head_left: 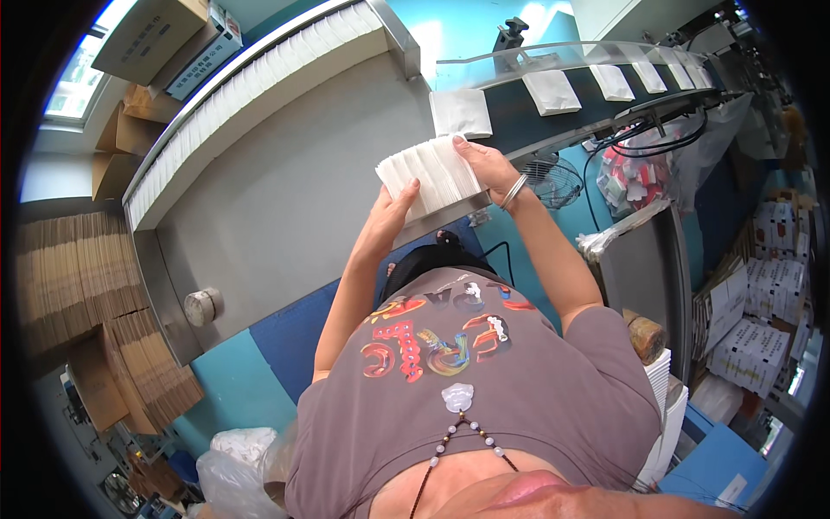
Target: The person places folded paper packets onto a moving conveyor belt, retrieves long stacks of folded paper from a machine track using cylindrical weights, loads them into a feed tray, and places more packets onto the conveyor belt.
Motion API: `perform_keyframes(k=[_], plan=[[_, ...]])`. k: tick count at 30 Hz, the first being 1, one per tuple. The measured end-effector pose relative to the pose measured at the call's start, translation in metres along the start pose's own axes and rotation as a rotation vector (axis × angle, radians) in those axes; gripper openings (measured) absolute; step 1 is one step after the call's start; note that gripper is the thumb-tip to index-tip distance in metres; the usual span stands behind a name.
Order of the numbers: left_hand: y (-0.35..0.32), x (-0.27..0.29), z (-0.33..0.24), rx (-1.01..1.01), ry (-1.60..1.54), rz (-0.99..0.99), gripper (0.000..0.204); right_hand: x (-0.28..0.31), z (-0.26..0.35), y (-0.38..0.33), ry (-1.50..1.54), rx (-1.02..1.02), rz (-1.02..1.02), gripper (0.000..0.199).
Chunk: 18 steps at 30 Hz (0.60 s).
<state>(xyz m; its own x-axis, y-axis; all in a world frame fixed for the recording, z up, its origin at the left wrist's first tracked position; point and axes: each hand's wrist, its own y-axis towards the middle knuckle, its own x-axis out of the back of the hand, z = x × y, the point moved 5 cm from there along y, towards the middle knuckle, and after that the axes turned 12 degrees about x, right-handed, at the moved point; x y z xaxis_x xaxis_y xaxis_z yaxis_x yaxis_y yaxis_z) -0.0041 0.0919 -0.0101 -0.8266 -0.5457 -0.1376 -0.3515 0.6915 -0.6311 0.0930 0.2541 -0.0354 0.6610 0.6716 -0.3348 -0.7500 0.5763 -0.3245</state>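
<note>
Across the upper middle of the view spreads the grey desk [285, 199], the biggest surface, with a long row of white packets [251, 82] filed on edge in a tray along its far side. To the right runs the dark conveyor belt [519, 117], carrying single white pouches [552, 91] spaced one after another toward the person. Smaller again is the stack of white packets [432, 176], held above the near edge of the desk, just short of the belt's end. The left hand [393, 206] grips the stack's lower left side with the thumb laid over its face; the right hand [484, 164] clamps the right end, fingers curled over the top edge. Both hands are closed on the stack, set apart by its width.

To square the stack well, the hands should press evenly from both ends, so no packet slips out of the fan, and tap the lower edges level on the desk. A firm, flat hold is best, since thin packets probably slide easily; whether the edges are already flush cannot be told at this distance. One pouch [461, 112] lies at the belt's near end, close above the right hand.
</note>
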Motion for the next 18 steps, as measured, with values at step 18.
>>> perform_keyframes(k=[18], plan=[[-0.005,0.005,0.023,-0.04,-0.155,0.004,0.063,-0.02,-0.002,-0.016,-0.884,0.108,0.084,0.041]])
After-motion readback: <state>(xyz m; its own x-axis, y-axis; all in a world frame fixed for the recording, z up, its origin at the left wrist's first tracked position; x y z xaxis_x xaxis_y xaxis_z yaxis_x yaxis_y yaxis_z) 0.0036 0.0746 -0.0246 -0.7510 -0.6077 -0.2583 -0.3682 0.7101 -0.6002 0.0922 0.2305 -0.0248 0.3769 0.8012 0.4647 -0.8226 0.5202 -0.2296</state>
